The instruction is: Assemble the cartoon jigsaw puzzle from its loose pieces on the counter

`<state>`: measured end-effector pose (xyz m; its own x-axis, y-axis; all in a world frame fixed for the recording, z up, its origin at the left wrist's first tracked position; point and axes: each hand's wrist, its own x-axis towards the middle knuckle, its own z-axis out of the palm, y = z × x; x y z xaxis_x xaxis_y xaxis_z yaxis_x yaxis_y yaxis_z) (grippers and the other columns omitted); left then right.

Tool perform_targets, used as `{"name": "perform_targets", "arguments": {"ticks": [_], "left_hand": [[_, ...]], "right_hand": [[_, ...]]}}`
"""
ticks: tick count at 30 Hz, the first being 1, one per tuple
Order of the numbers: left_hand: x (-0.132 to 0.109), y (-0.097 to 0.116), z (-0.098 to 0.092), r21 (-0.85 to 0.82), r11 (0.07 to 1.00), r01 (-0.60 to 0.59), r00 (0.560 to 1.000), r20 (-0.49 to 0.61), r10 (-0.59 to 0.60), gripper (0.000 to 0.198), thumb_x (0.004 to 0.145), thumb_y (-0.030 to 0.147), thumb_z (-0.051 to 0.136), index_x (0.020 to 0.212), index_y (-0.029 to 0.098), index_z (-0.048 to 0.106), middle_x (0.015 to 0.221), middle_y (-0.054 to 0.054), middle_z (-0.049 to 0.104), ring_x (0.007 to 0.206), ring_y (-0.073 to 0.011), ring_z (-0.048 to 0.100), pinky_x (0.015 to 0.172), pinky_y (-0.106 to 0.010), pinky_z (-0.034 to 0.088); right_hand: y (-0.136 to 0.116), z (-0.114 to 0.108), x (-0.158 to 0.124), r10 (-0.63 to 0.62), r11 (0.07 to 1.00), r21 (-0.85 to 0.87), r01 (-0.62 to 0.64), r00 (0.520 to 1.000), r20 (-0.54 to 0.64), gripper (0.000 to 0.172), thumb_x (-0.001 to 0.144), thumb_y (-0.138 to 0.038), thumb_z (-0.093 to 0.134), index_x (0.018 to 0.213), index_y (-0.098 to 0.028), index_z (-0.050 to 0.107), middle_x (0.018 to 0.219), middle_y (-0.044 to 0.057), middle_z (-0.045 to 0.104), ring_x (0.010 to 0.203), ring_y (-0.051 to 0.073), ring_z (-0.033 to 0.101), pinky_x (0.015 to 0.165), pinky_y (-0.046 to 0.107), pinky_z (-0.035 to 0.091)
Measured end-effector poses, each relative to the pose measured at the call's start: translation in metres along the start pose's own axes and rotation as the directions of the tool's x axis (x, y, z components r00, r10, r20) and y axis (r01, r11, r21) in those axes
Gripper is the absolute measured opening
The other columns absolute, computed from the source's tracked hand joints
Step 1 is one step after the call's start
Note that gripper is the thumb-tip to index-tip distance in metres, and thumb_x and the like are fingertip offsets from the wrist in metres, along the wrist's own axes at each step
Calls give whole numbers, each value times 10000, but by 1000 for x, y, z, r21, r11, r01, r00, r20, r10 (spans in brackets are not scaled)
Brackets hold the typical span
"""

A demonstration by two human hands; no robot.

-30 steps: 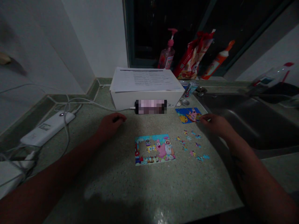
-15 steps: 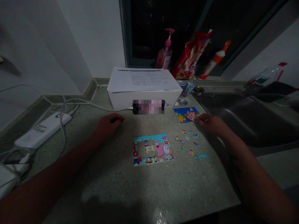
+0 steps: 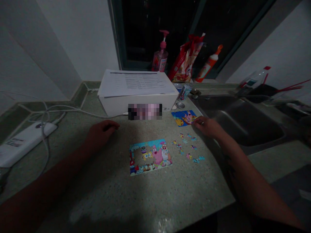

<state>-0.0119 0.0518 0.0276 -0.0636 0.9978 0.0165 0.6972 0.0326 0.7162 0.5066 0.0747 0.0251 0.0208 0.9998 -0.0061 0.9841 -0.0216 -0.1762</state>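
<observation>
At the table's [image 3: 145, 194] far right, just by the steel sink [image 3: 243, 123], lies the small blue cartoon picture card [image 3: 184, 117], flat, face up. Our right hand [image 3: 209, 127] is at its right corner, fingers [image 3: 198, 121] on or at the edge; too dim to tell whether they pinch it or just rest there. We'd judge the card v. light, thin, a bit bendy, so likely hard to lift from flat. Best to slide it or catch a corner w/ a nail, not press mid-sheet.

Just nearer us, scattered loose jigsaw pieces [image 3: 187, 147] lie apart from each other: tiny, light, prob. easy to flick away. Left of them is the partly filled rectangular cartoon jigsaw [image 3: 150, 156], w/ a gap in its upper left.

Our left hand [image 3: 100, 133] rests on the table well left of the jigsaw, fingers half curled; we can't tell if anything's inside.

Behind: a white cardboard box w/ printed sheets on top [image 3: 138, 97].
</observation>
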Motion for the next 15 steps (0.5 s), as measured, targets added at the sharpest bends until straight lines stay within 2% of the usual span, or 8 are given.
{"name": "perform_targets", "arguments": {"ticks": [7,15], "left_hand": [[0,-2,-2,0,1000,-17,1000,0,17,223,797,428,628,914,310,777,981,-50,859,999,-347,801,994,-459,625],[-2,1,-1,-29,1000,-5,1000,-11,5,225,791,405,623,886,299,798,942,-51,852,955,-327,801,974,-455,634]], "right_hand": [[2,1,0,-38,999,27,38,999,-5,269,994,-353,606,1068,-240,838,1050,115,876,901,297,830,812,365,613],[0,0,-1,-1,1000,31,2,1000,-7,258,985,-363,633,1082,-233,834,1035,101,878,864,284,820,783,351,609]]}}
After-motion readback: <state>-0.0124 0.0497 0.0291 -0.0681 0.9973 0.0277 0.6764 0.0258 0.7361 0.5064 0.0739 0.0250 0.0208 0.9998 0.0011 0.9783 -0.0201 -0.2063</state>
